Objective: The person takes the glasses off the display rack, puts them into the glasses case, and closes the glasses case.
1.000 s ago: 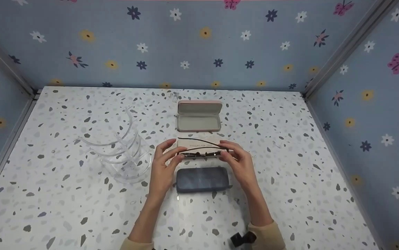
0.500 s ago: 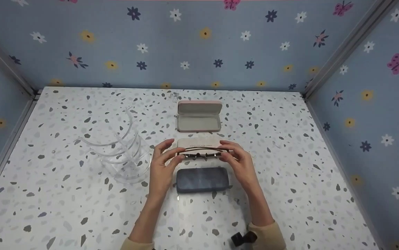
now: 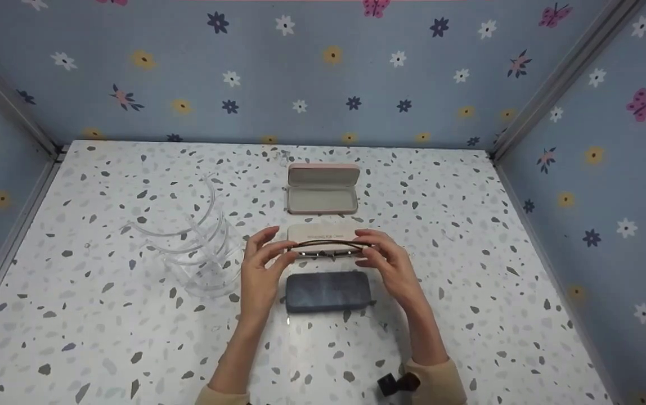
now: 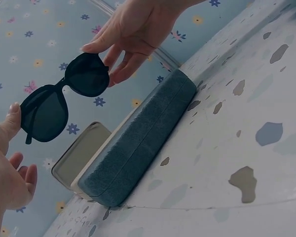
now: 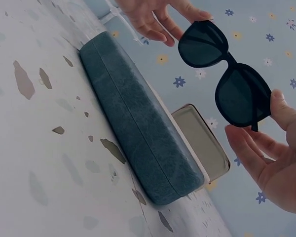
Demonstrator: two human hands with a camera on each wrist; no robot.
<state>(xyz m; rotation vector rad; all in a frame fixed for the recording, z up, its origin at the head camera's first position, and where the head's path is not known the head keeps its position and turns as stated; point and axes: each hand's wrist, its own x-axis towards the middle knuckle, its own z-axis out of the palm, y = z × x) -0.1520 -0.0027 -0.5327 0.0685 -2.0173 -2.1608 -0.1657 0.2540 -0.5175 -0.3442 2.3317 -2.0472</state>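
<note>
In the head view, dark sunglasses (image 3: 327, 243) are held level between both hands, their temples lying close together along the back of the frame. My left hand (image 3: 260, 275) pinches the left end between thumb and fingers. At the right end, my right hand (image 3: 395, 270) grips with thumb and fingertips. Both dark lenses show in the left wrist view, where the sunglasses (image 4: 47, 113) hang above the table. Below them lies a closed blue-grey glasses case (image 3: 327, 291). Just behind it is a closed cream case (image 3: 323, 232), partly covered by the sunglasses.
A pink-edged glasses case (image 3: 323, 199) stands open farther back, with its pale lining showing. To the left is a clear plastic stand with curved arms (image 3: 205, 253). Flower-patterned walls (image 3: 323, 79) enclose the speckled table (image 3: 486, 281).
One temple stuck out at an angle a second ago; it has swung in against the other. The sunglasses stay almost in place, and the right hand's fingers have shifted slightly.
</note>
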